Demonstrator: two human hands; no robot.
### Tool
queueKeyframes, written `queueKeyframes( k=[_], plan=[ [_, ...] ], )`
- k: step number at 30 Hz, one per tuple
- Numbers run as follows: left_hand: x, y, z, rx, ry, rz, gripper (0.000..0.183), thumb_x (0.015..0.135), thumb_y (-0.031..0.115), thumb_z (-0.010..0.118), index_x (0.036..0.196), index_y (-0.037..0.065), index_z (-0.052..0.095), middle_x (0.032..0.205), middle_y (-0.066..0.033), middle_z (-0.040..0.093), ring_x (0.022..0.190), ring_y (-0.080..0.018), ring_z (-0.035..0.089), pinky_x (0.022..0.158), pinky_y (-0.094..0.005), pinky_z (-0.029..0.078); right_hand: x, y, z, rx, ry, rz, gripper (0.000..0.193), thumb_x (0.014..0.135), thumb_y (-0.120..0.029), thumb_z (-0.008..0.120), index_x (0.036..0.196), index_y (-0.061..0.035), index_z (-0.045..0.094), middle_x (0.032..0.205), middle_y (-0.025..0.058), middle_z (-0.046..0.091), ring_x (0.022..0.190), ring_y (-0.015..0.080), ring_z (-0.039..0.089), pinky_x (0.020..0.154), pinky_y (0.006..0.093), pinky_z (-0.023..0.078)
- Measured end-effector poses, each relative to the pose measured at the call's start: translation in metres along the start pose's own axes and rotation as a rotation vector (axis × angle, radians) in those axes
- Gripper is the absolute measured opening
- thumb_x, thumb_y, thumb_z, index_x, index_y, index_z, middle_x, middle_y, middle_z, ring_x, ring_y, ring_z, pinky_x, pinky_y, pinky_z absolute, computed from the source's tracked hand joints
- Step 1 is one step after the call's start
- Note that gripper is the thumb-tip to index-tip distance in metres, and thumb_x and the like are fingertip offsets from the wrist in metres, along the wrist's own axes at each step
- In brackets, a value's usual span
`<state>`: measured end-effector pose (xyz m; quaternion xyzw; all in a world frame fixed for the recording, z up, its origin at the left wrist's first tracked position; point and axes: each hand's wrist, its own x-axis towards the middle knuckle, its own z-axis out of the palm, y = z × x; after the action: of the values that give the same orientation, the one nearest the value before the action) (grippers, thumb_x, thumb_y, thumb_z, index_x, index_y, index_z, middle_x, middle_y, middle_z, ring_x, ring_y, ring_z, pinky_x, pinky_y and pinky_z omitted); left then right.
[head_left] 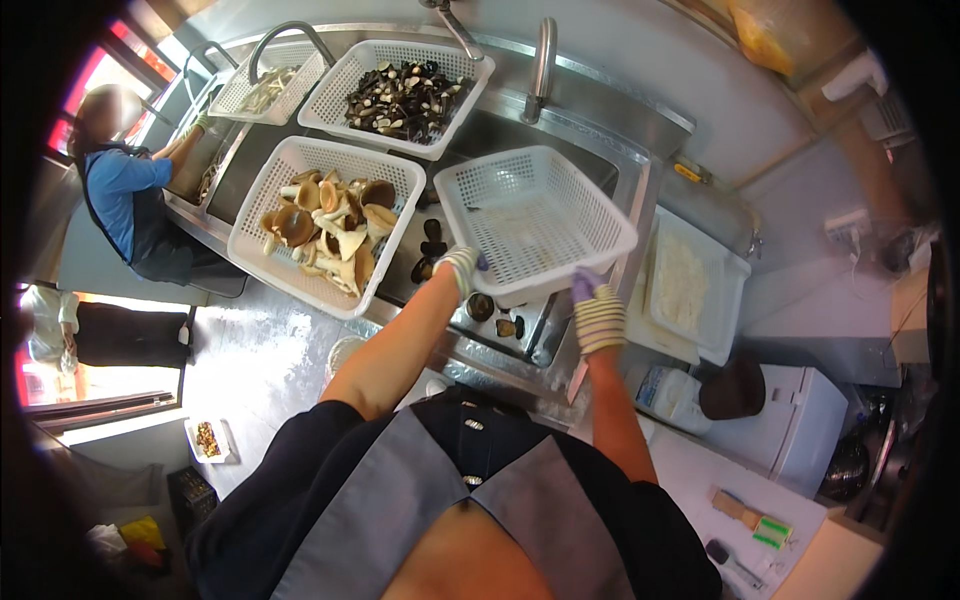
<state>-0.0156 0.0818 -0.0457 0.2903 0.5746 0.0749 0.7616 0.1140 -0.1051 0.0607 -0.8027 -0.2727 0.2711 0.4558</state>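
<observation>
I hold a white perforated plastic basket [590, 215] tilted over the steel sink, and nothing shows inside it. My left hand [460, 272], in a striped glove, is closed on its near left rim. At the near right corner, my right hand [600, 315], in a matching striped glove with purple fingertips, grips the same rim. Below and beside the basket, several dark, rounded mushroom-like pieces [481, 306] lie in the sink. Left of my left hand stands another white basket [268, 200] with large brown-capped, pale-stemmed mushrooms [340, 225].
Behind stands a white basket [325, 105] of dark pieces with pale cut faces [405, 100]. Farther left, another basket [235, 98] holds pale strips. A faucet [543, 70] rises behind the sink. White trays [735, 290] sit at right. A co-worker [130, 195] works at the far left.
</observation>
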Motion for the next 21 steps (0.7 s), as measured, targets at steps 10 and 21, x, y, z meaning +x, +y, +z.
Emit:
queueKeyframes(
  k=[10, 21],
  plan=[
    [0.028, 0.011, -0.034, -0.563, -0.187, -0.142, 0.046, 0.085, 0.03, 0.048, 0.121, 0.003, 0.04, 0.114, -0.0167, 0.049, 0.101, -0.0304, 0.051, 0.087, -0.0426, 0.042, 0.134, -0.005, -0.009, -1.241, -0.896, -0.603, 0.03, 0.08, -0.032, 0.048, 0.096, -0.0098, 0.059, 0.083, 0.0172, 0.061, 0.075, 0.034, 0.059, 0.067, 0.0406, 0.046],
    [0.021, -0.018, 0.026, -0.112, 0.355, 0.152, 0.073, 0.071, 0.025, 0.069, 0.123, 0.006, 0.022, 0.115, -0.0133, 0.045, 0.091, -0.0275, 0.054, 0.067, -0.0398, 0.051, 0.149, -0.012, 0.093, -1.069, -1.317, -0.502, 0.035, 0.084, -0.029, 0.035, 0.102, -0.0055, 0.055, 0.101, 0.0191, 0.057, 0.091, 0.0348, 0.056, 0.08, 0.0406, 0.044]
  ],
)
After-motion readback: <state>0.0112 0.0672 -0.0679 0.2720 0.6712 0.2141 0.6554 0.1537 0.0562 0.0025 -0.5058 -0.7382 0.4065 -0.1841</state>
